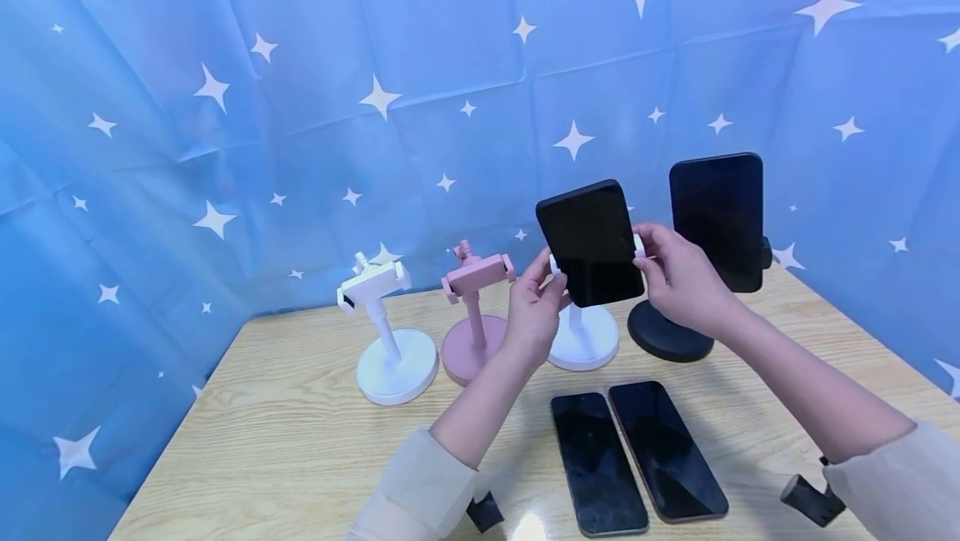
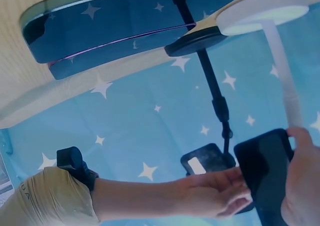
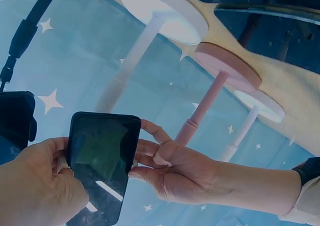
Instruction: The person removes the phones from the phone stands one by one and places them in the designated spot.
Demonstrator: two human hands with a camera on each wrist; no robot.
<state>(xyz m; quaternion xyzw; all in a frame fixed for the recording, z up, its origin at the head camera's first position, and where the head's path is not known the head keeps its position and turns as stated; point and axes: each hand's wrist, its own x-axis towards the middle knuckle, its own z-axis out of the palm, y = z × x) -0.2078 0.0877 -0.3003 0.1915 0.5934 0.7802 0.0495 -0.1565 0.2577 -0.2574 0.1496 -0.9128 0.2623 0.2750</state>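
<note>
A black smartphone (image 1: 592,245) sits slightly tilted in the clamp of a white phone stand (image 1: 585,341). On the phone's left side my left hand (image 1: 534,308) pinches the clamp's white end (image 1: 553,263). At the opposite side, thumb and fingers of my right hand (image 1: 686,274) pinch the other white clamp end (image 1: 639,245). The right wrist view shows the phone (image 3: 102,161) between my right hand (image 3: 45,181) and my left hand (image 3: 185,171). Behind the phone the clamp is mostly hidden.
To the right, a black stand (image 1: 670,333) bears another dark phone (image 1: 718,220). A pink stand (image 1: 474,341) and another white stand (image 1: 396,366) stand left with bare clamps. Two smartphones, one left (image 1: 600,466) and one right (image 1: 667,451), lie on the wooden table (image 1: 300,441) in front.
</note>
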